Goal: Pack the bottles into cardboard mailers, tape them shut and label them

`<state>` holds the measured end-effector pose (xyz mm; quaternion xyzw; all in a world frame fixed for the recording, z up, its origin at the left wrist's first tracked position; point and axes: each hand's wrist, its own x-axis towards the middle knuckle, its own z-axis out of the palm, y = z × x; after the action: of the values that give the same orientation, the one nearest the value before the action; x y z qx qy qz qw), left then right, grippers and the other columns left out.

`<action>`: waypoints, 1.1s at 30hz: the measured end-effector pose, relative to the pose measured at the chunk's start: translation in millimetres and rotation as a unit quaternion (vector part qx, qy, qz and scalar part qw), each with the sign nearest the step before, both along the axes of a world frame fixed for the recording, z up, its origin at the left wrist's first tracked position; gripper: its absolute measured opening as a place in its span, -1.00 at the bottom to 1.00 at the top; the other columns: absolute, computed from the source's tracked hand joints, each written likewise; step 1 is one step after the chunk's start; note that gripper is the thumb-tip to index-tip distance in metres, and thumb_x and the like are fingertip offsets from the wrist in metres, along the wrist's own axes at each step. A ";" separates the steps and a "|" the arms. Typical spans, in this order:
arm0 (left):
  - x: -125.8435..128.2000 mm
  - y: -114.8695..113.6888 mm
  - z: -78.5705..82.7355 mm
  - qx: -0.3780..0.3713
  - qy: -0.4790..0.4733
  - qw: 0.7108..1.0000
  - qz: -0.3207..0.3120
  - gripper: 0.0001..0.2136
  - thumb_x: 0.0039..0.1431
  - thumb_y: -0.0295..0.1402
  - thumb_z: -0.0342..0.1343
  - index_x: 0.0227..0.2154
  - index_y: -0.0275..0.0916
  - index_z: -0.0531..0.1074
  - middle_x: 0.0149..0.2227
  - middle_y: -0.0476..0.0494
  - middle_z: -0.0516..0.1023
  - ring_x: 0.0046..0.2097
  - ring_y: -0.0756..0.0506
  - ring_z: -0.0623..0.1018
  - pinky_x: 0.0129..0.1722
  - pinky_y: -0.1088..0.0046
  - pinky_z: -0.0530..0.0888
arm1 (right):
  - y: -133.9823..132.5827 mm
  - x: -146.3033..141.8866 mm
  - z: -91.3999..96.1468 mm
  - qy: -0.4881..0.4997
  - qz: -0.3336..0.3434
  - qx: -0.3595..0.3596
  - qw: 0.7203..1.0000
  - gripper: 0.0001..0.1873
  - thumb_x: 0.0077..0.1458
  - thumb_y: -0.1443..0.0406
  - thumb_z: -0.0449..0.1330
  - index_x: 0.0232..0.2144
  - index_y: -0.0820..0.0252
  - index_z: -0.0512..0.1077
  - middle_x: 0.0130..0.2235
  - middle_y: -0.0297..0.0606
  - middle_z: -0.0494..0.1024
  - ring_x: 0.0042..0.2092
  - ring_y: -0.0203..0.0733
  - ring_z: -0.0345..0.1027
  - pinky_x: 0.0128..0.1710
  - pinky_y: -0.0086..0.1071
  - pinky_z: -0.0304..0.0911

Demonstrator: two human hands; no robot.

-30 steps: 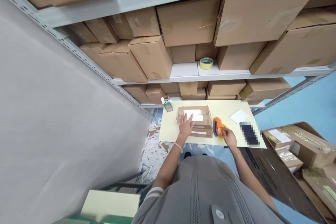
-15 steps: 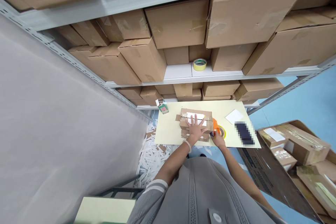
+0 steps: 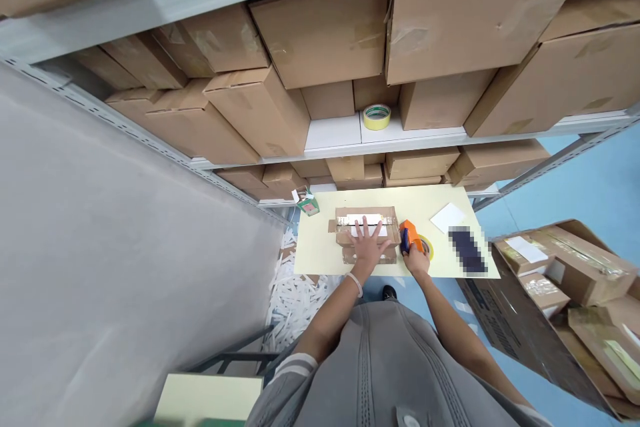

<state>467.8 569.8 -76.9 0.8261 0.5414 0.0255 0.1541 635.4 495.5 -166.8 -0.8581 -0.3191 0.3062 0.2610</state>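
On the pale yellow board lies a small cardboard box (image 3: pixel 343 236) with a white label (image 3: pixel 360 219) and shiny clear tape on its top. My left hand (image 3: pixel 368 247) presses flat on the box, its fingers spread over the label. Just right of the box, my right hand (image 3: pixel 416 260) is closed around an orange and blue tape dispenser (image 3: pixel 411 235) that carries a yellow-rimmed roll of tape (image 3: pixel 427 247). A flap of cardboard (image 3: pixel 349 256) shows along the box's near side.
The yellow board (image 3: pixel 315 247) also bears a green-and-white small carton (image 3: pixel 307 203), a white paper square (image 3: pixel 448 218) and a blurred dark rectangle (image 3: pixel 468 250). Shelves of cardboard boxes (image 3: pixel 325 33) stand behind, with a yellow tape roll (image 3: pixel 377 117). At right is a large carton (image 3: pixel 500 307) of parcels.
My right hand has lifted and turned the tape dispenser, so more of its orange and blue body shows beside the box. My left hand stays flat on the box. The whole view has shifted slightly.
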 end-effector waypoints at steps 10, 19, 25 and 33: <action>2.6 -0.6 2.2 -0.028 -0.028 0.999 0.011 -0.33 0.22 0.15 -0.02 0.36 0.19 0.02 0.47 -0.08 -0.13 0.44 -0.50 -0.22 0.25 -0.46 -0.24 | 6.1 76.3 73.1 0.117 -0.227 0.199 0.946 -0.58 0.00 -0.06 0.02 -0.41 0.17 0.35 -0.46 -0.32 0.45 -0.35 -0.14 0.39 -0.38 -0.32 0.33; -3.7 -2.5 0.3 -0.035 -0.065 0.997 0.014 -0.37 0.24 0.09 0.01 0.34 0.06 0.15 0.47 -0.14 -0.16 0.45 -0.48 -0.21 0.30 -0.38 -0.28 | 96.2 21.9 132.5 0.298 -0.128 0.296 0.898 -0.56 -0.24 -0.02 0.37 -0.55 0.22 0.42 -0.56 -0.42 0.40 -0.47 -0.30 0.26 -0.44 -0.42 0.24; -32.4 8.3 0.6 -0.044 -0.141 0.988 -0.036 -0.53 0.35 -0.20 -0.09 0.29 -0.04 0.26 0.43 -0.07 0.04 0.46 -0.19 -0.06 0.43 0.00 -0.13 | 89.8 16.5 116.3 0.278 -0.083 0.245 0.925 -0.60 -0.31 0.00 0.35 -0.64 0.21 0.41 -0.61 -0.40 0.39 -0.52 -0.28 0.24 -0.52 -0.41 0.17; -23.7 42.3 24.6 -0.288 -0.447 0.836 0.133 -0.48 0.44 -0.25 -0.38 0.10 -0.35 0.44 0.05 -0.35 0.58 0.17 -0.16 0.50 0.25 0.16 0.36 | 89.1 16.0 113.1 0.253 -0.064 0.240 0.935 -0.61 -0.31 -0.01 0.29 -0.63 0.20 0.39 -0.61 -0.41 0.36 -0.52 -0.28 0.22 -0.53 -0.41 0.15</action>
<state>444.1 612.1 -52.2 0.5630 0.5015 0.2549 0.6054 651.4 584.6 -53.7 -0.6821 -0.2512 0.4103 0.5507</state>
